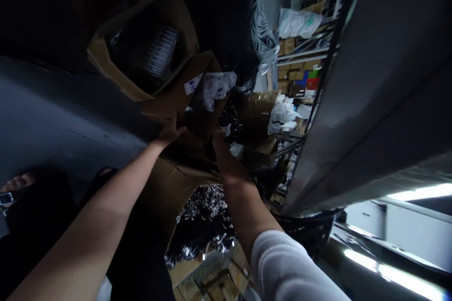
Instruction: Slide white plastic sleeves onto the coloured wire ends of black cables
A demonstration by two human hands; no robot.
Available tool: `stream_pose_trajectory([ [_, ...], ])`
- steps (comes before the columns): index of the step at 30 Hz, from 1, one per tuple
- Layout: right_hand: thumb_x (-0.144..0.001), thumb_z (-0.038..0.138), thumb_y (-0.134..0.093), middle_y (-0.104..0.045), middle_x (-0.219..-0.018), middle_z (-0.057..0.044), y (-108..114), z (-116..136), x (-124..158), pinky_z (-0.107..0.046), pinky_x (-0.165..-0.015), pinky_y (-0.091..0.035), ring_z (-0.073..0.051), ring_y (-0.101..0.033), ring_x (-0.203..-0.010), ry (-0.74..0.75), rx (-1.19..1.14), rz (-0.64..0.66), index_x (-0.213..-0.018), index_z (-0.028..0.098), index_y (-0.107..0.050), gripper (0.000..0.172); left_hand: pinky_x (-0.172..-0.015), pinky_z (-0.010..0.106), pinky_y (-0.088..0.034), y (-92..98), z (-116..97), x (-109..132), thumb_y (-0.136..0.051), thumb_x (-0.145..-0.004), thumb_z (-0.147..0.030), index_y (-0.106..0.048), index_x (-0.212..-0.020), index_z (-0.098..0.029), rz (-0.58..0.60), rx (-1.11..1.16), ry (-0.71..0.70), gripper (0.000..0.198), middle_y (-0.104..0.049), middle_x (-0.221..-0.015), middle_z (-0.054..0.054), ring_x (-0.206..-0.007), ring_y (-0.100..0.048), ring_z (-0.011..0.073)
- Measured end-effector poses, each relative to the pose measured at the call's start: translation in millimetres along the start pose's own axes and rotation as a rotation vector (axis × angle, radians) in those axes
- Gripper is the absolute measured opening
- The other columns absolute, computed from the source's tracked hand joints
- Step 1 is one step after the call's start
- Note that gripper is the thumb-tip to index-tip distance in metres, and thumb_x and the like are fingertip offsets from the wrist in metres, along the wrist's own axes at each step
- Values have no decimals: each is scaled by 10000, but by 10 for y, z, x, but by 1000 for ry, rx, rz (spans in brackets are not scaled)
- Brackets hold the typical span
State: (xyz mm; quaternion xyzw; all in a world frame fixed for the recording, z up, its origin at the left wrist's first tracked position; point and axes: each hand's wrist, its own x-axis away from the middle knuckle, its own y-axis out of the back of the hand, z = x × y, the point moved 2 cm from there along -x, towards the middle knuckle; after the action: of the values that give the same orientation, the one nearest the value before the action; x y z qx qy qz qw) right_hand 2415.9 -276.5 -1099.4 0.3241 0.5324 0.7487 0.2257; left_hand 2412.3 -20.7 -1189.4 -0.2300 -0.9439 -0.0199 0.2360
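A brown cardboard box (167, 106) with a white handwritten label (192, 85) is between my two hands, its opening facing me. Crumpled clear plastic (216, 87) lies in its opening. My left hand (171, 132) grips the box's near left edge, thumb on the inside and the other fingers mostly hidden. At the near right edge, my right hand (218, 135) is closed on the cardboard; its fingertips are in shadow. Just beneath my forearms is a larger open carton (165, 183) with many small shiny metallic pieces (206, 202).
Another open carton (123, 89) holds a dark item with pale ribs. Grey cable coils (261, 23) hang beyond. Shelves at right carry boxes and a white bag (298, 22). A large grey panel (353, 94) slants along the right. Another person's hand (19, 182) with a watch shows at lower left.
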Motion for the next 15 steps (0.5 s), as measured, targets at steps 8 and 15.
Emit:
stream_pose_trajectory([
  [8, -1018, 137, -325, -565, -1491, -152, -322, 222, 1565, -352, -1163, -443, -169, -628, -1236, 112, -70, 92, -1426, 159, -507, 447, -1149, 382, -445, 565, 711, 1377, -506, -1021, -287, -161, -1661, -143, -21, -72, 341, 741, -561, -1536, 151, -1335, -621, 251],
  [15, -926, 110, -455, -727, -1245, -48, -736, 912, 3739, -313, -976, -571, -178, -738, -997, 325, -108, 819, -1190, 242, -690, 377, -1115, 379, -486, 1575, 949, 3389, -450, -945, -249, -579, -1366, -99, -112, -237, 657, 466, -725, -1304, 170, -1264, -676, 281],
])
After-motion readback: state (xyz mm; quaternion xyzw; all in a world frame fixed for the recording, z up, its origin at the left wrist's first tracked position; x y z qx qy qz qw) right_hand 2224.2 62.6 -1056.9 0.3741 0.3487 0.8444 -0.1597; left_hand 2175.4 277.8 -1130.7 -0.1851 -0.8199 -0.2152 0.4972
